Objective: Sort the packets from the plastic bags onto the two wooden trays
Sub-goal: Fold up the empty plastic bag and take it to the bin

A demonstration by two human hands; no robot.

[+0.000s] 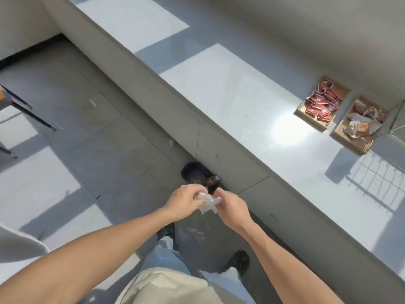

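My left hand and my right hand meet low in the view, both gripping a crumpled clear plastic bag held over the floor beside the counter. Far off at the right on the counter stand two wooden trays. The nearer-left wooden tray holds several red packets. The other wooden tray holds several pale brown-and-white packets. Whether anything is inside the bag cannot be told.
A long pale counter runs diagonally, its grey front face close to my hands. A dark bin with a bottle in it sits on the floor below my hands. Chair legs stand at far left. A wire rack edges the trays.
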